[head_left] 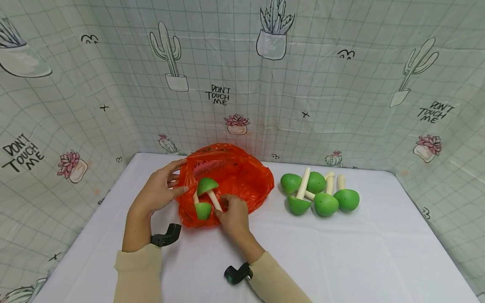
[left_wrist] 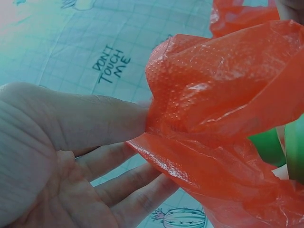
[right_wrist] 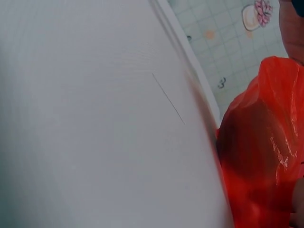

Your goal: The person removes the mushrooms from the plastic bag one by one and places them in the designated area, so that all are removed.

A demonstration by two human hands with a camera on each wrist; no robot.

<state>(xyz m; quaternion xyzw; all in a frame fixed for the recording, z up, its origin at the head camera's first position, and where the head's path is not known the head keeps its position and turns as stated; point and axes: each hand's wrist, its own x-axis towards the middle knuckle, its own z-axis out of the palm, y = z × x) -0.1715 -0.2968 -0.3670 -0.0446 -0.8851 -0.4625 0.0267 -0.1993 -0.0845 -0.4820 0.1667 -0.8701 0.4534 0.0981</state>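
Note:
A red plastic bag (head_left: 246, 176) lies on the table with its mouth spread open. My left hand (head_left: 161, 187) grips the bag's left edge, thumb on one side and fingers on the other, as the left wrist view also shows. Inside the bag are two toy mushrooms with green caps and white stems. My right hand (head_left: 235, 216) pinches the stem of the upper green mushroom (head_left: 208, 185) near its lower end. Just below that cap, the other green mushroom (head_left: 203, 211) rests in the bag. In the right wrist view, the bag (right_wrist: 256, 156) mostly hides the right fingers.
Several more green mushrooms (head_left: 326, 205) lie in a loose group to the right of the bag. White cloth covers the table (head_left: 341, 256). A curtain (head_left: 242, 80) printed with cacti and a grid hangs behind and at both sides.

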